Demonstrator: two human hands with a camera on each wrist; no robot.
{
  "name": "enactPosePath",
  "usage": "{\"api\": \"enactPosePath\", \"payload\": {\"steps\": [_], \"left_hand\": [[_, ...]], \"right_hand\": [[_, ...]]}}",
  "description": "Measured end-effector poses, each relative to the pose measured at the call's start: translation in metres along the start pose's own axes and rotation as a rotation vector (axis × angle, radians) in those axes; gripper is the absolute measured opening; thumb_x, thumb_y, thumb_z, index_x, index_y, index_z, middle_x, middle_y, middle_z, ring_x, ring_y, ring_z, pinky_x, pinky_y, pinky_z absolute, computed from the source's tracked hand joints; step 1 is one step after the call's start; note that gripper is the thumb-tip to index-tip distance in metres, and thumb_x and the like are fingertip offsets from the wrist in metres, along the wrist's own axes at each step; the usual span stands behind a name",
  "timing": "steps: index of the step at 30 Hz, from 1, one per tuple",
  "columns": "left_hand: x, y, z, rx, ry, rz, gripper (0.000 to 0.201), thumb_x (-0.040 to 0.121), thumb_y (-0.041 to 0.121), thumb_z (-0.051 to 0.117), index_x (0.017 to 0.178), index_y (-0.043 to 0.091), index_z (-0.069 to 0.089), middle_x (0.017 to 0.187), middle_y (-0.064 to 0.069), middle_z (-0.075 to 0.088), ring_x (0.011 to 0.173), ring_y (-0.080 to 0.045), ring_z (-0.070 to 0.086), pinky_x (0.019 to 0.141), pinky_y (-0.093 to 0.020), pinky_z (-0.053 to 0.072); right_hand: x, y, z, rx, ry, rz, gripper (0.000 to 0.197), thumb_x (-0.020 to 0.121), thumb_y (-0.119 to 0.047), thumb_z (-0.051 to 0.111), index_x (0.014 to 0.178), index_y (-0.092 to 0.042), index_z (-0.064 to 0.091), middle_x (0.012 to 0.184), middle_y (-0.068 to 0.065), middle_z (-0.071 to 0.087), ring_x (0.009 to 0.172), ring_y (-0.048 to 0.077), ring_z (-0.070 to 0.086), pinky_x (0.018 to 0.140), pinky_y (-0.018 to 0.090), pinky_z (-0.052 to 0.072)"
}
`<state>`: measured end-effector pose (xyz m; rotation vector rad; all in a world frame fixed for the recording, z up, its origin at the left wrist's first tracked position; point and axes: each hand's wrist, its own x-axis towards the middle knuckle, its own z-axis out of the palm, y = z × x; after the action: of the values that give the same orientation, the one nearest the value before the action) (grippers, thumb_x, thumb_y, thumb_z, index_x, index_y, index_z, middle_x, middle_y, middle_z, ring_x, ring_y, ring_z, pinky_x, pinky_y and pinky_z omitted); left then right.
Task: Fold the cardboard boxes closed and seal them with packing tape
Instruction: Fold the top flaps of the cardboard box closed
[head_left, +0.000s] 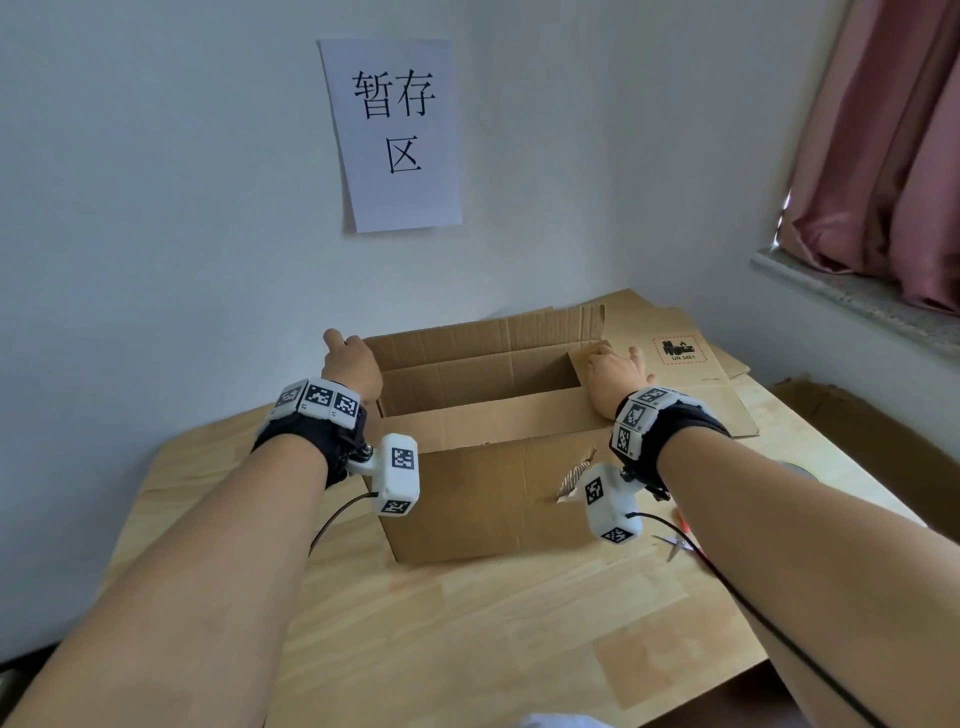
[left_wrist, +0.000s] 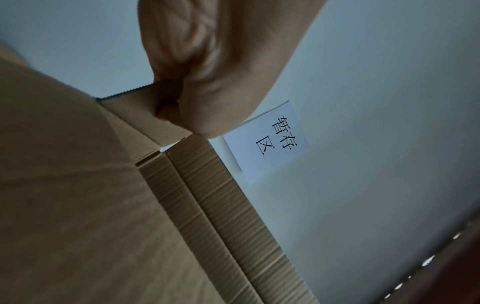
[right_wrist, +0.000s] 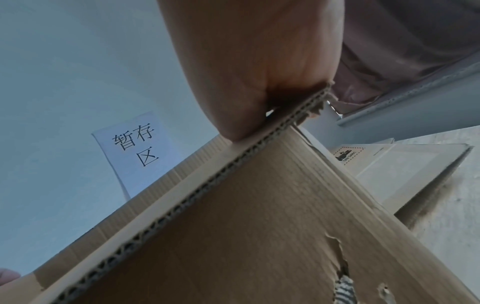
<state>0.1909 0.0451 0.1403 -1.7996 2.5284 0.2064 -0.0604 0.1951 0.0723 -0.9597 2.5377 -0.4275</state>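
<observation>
An open brown cardboard box (head_left: 493, 493) stands in the middle of the wooden table (head_left: 467, 623). Its far flap stands upright, and the near flap (head_left: 488, 410) leans up towards the opening. My left hand (head_left: 350, 364) is at the box's top left corner. In the left wrist view this hand (left_wrist: 197, 107) pinches the left side flap (left_wrist: 145, 115) between thumb and curled fingers. My right hand (head_left: 615, 374) lies on the right side flap (head_left: 584, 356) with its fingers spread. Seen from the right wrist, the right hand's (right_wrist: 259, 61) thumb sits against the near flap's corrugated edge (right_wrist: 207, 185).
Flattened cardboard with a UN 3481 label (head_left: 680, 351) lies behind the box on the right. Scissors (head_left: 675, 545) lie on the table under my right forearm. Another cardboard piece (head_left: 872, 441) stands off the table's right edge. A paper sign (head_left: 395, 135) hangs on the wall.
</observation>
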Motion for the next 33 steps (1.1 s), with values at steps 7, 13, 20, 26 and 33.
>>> {"api": "enactPosePath", "payload": {"steps": [7, 13, 20, 26, 33], "left_hand": [[0.005, 0.002, -0.002, -0.03, -0.073, -0.073, 0.057, 0.093, -0.004, 0.041, 0.142, -0.01, 0.012, 0.128, -0.027, 0.049, 0.116, -0.036, 0.053, 0.091, -0.037, 0.046], [0.018, -0.003, -0.012, 0.075, 0.014, 0.009, 0.052, 0.091, -0.001, 0.045, 0.138, -0.003, 0.023, 0.117, -0.023, 0.056, 0.105, -0.035, 0.058, 0.076, -0.037, 0.045], [0.018, -0.005, -0.002, 0.117, 0.026, 0.149, 0.03, 0.089, -0.007, 0.046, 0.118, 0.0, 0.045, 0.131, -0.02, 0.034, 0.098, -0.035, 0.055, 0.079, -0.036, 0.043], [0.029, -0.005, -0.007, 0.264, -0.069, 0.254, 0.044, 0.091, -0.003, 0.043, 0.135, 0.005, 0.043, 0.136, -0.015, 0.048, 0.113, -0.03, 0.055, 0.089, -0.034, 0.045], [0.027, 0.01, -0.008, 0.078, -0.288, 0.142, 0.08, 0.093, 0.025, 0.057, 0.152, 0.013, 0.005, 0.158, -0.012, -0.005, 0.139, -0.035, 0.027, 0.107, -0.042, 0.034]], "right_hand": [[0.002, 0.004, -0.003, -0.076, 0.045, -0.12, 0.04, 0.095, -0.011, 0.037, 0.133, -0.01, 0.047, 0.145, 0.014, 0.035, 0.135, 0.036, 0.027, 0.111, 0.051, 0.023], [0.003, 0.006, 0.001, -0.112, 0.031, -0.161, 0.035, 0.091, -0.001, 0.035, 0.117, -0.011, 0.056, 0.135, 0.002, 0.039, 0.129, 0.033, 0.032, 0.108, 0.052, 0.028], [0.003, 0.01, 0.001, -0.13, 0.046, -0.194, 0.038, 0.091, -0.005, 0.036, 0.124, -0.012, 0.054, 0.139, 0.004, 0.039, 0.13, 0.029, 0.036, 0.111, 0.044, 0.025], [0.007, 0.01, 0.0, -0.138, 0.078, -0.21, 0.038, 0.093, -0.006, 0.035, 0.127, -0.01, 0.052, 0.142, 0.004, 0.038, 0.13, 0.027, 0.038, 0.111, 0.035, 0.02], [0.008, 0.01, 0.002, -0.128, 0.1, -0.213, 0.038, 0.093, -0.006, 0.034, 0.125, -0.01, 0.052, 0.142, 0.005, 0.039, 0.129, 0.03, 0.039, 0.107, 0.034, 0.026]]}}
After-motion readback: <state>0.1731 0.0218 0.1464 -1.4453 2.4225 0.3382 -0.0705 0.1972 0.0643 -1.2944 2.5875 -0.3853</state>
